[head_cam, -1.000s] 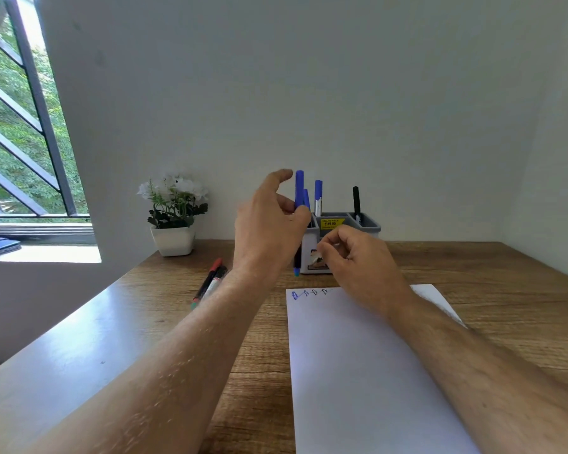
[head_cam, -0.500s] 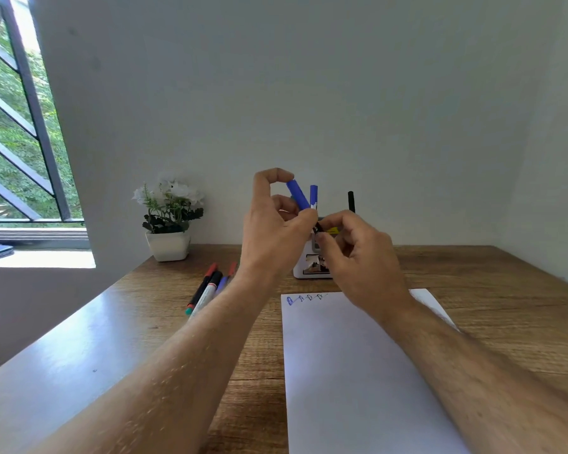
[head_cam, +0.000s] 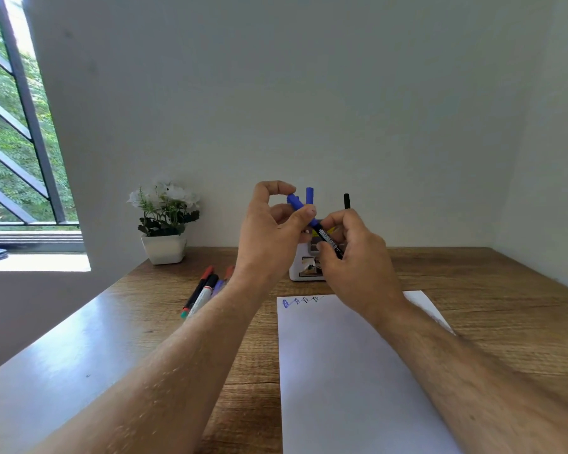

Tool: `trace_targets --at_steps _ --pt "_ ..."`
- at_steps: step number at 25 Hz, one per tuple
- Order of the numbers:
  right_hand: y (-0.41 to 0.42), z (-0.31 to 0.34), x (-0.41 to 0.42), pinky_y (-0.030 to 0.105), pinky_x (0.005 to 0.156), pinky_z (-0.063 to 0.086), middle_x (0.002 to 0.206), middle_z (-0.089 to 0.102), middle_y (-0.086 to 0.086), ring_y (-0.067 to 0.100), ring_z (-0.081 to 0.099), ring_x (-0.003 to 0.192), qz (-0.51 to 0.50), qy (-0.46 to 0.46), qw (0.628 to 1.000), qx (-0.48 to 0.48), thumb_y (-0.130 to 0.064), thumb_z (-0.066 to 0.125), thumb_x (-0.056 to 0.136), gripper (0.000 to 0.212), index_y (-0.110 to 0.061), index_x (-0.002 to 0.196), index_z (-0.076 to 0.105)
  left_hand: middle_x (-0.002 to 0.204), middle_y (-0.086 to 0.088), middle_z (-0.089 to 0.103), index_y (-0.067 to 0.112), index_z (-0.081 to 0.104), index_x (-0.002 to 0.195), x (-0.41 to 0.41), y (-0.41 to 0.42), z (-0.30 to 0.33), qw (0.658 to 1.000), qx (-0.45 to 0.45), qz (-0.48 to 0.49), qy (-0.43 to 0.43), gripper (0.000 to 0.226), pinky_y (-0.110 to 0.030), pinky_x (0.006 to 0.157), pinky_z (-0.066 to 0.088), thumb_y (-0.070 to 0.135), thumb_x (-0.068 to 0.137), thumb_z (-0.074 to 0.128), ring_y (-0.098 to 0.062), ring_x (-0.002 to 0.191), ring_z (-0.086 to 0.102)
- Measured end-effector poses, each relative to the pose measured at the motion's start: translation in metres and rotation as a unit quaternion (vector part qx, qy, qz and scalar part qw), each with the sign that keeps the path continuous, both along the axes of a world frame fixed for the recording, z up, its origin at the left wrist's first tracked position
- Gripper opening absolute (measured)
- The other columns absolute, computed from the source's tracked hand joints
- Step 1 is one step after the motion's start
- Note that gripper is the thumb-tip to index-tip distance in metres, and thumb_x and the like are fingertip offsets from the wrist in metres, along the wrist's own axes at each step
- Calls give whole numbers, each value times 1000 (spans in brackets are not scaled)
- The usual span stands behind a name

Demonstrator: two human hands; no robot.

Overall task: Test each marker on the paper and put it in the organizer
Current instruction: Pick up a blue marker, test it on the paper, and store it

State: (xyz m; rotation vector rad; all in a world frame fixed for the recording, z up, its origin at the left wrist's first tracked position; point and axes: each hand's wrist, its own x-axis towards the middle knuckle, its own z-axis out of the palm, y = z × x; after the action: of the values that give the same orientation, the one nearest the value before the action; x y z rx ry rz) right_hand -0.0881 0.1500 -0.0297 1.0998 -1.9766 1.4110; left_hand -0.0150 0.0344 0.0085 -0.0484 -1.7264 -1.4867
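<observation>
While both hands hover above the far middle of the desk [head_cam: 473, 283], I see the left hand [head_cam: 269, 237] pinching the blue cap [head_cam: 294, 202] of a marker [head_cam: 328, 239] between thumb and fingers, and the right hand [head_cam: 354, 257] curled round its black barrel. The marker slants down from upper left to lower right, held in the air in front of the organizer [head_cam: 304, 273], which stands near the desk's far edge and is mostly hidden by the hands. A blue marker [head_cam: 309, 195] and a black marker [head_cam: 347, 201] stick up from it. The paper [head_cam: 351, 371] lies toward the near edge, with small blue scribbles [head_cam: 300, 301] along its far left corner. Several loose markers [head_cam: 204, 291] lie left of the paper, partly behind my left forearm. A potted plant [head_cam: 164, 221] sits at the far left corner.
</observation>
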Motion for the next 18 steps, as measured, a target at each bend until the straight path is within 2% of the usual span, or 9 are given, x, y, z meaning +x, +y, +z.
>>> trace_targets --at_steps 3,6,9,11,14,18 --pt "0 1 2 14 59 55 91 69 -7 1 67 72 23 -10 1000 2 -32 58 96 22 -24 116 55 82 -6 77 23 51 107 2 -1 -1 1000 8 -14 0 29 -28 73 60 12 89 70 -18 81 75" --pt "1 4 5 16 61 55 87 70 -9 0 67 75 37 -10 999 8 -46 48 97 32 -24 116 60 83 -5 77 22 52 105 3 -3 -2 1000 17 -23 -9 28 -29 75 60 12 88 71 -18 83 75" --pt "1 4 3 9 60 49 87 69 -8 0 65 76 20 11 999 29 -42 47 98 34 -20 115 65 87 -3 78 19 52 107 2 -5 -3 999 32 -30 -19 26 -33 79 60 11 89 69 -19 85 75" --pt "0 3 2 7 57 46 87 68 -7 1 63 74 5 21 999 39 -39 50 98 31 -17 114 67 88 -1 78 17 51 107 1 -6 -3 999 37 -35 -18 22 -28 74 59 9 92 65 -17 83 75" --pt "-1 4 3 10 63 49 90 70 -5 4 64 78 -3 16 999 41 -37 54 97 33 -17 119 68 88 0 78 16 51 109 1 -5 -3 999 33 -37 -16 20 -19 66 56 9 94 62 -14 82 75" --pt "0 9 5 6 56 48 81 71 -10 0 65 70 -6 15 1000 24 -43 55 96 34 -19 113 73 90 0 78 17 58 108 1 -5 -4 998 38 -40 -21 14 -18 65 55 13 95 62 -12 83 74"
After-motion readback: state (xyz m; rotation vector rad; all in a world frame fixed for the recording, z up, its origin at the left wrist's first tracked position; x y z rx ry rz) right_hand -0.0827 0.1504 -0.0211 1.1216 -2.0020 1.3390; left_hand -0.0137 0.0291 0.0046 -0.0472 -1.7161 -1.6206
